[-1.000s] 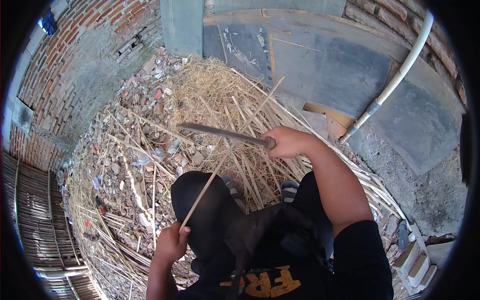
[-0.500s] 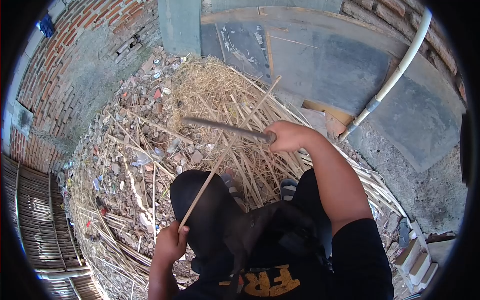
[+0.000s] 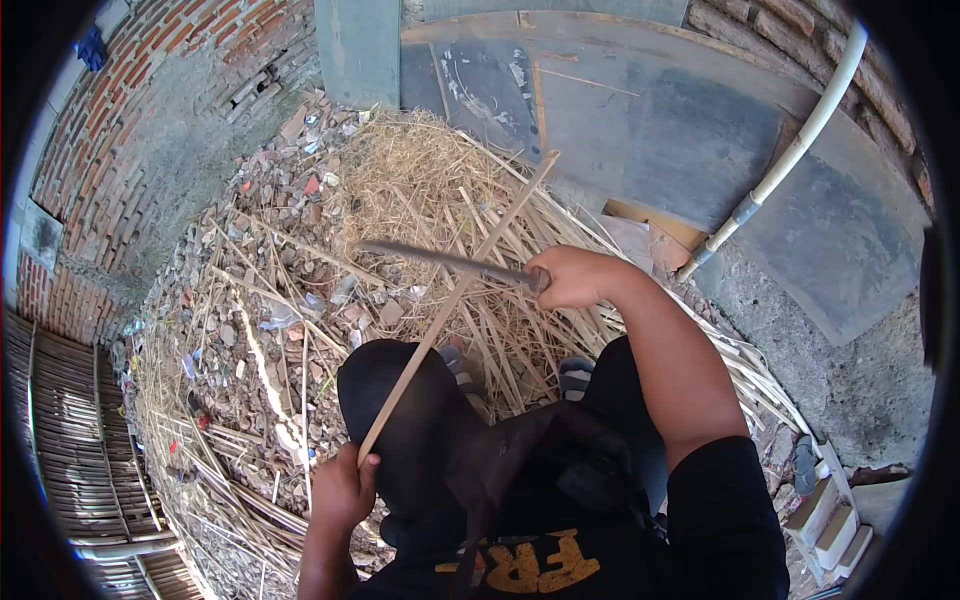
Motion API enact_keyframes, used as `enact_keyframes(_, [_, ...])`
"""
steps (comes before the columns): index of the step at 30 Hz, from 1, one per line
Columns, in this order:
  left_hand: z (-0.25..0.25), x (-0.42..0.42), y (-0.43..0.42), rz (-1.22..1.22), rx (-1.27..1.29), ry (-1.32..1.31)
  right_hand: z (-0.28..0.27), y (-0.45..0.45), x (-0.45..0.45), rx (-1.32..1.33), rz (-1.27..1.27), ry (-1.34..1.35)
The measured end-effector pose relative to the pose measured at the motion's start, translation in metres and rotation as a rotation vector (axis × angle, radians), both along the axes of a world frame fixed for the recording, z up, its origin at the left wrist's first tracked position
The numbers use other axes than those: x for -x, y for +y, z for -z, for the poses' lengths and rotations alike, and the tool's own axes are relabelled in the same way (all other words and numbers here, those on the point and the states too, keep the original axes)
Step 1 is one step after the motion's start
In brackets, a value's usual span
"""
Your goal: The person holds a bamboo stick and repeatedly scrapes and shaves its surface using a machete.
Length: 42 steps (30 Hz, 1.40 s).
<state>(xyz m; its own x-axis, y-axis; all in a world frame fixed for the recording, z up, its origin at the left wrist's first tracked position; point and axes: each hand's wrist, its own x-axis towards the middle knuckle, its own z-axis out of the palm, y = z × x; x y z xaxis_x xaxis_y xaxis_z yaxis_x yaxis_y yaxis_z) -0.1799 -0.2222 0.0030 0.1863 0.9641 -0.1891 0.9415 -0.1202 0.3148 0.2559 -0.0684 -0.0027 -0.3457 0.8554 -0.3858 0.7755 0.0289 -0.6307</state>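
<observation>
Left hand (image 3: 340, 488): fingers closed on the near end of the long, flat, pale-tan strip (image 3: 436, 340), apparently bamboo, thumb laid along it; this seems to steady the strip from its tail. Some fingers are hidden.
Black-clothed left knee (image 3: 362, 380): beneath the strip's near half, apparently serving as a rest; firm contact cannot be confirmed.
Held strip: slanted from the left hand, past the knee, to a free far end above the litter; the slant likely keeps its middle accessible.
Right hand (image 3: 572, 277): to the right of the strip, fingers wrapped around the brown handle (image 3: 541, 281) of the tool, fist closed, presumably for control.
Long, dark, flat metal blade (image 3: 415, 252): crosswise to the strip beyond the knee, tip out to the strip's left; contact at the crossing cannot be told.
Grey strapped sandal (image 3: 575, 379): right of the strip, planted apart from the left foot, probably for balance.
Loose pale strips (image 3: 505, 350): strewn under and right of the held strip.
Stony rubble (image 3: 275, 235): left of the strip.
Dry yellow straw (image 3: 400, 175): left of the strip's far end.
Blue-grey flat panels (image 3: 660, 130): beyond the strip's far end, apparently propped against the wall.
</observation>
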Motion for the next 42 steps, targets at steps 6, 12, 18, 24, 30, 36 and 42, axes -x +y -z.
enact_keyframes(6, [0.002, 0.002, -0.001, -0.005, -0.011, 0.030, 0.010, 0.006, -0.004, -0.037, 0.131, 0.033])
enact_keyframes(12, [-0.009, 0.000, 0.005, 0.054, 0.035, 0.076, 0.014, 0.002, 0.020, 0.008, -0.060, 0.035])
enact_keyframes(18, [-0.005, 0.002, 0.007, 0.025, 0.035, 0.008, 0.012, -0.003, 0.021, -0.084, 0.062, 0.039])
enact_keyframes(24, [0.005, 0.006, 0.005, 0.055, -0.018, -0.008, -0.003, 0.006, 0.004, 0.052, 0.173, 0.015])
enact_keyframes(30, [0.002, 0.008, 0.005, 0.056, 0.004, -0.025, 0.014, 0.001, 0.007, -0.161, 0.090, 0.005])
enact_keyframes(36, [0.006, 0.007, 0.006, 0.058, -0.006, -0.039, 0.017, 0.013, -0.015, 0.110, 0.289, 0.225])
enact_keyframes(42, [-0.007, 0.003, 0.005, 0.017, 0.033, -0.045, 0.006, 0.009, -0.009, 0.021, 0.250, 0.079])
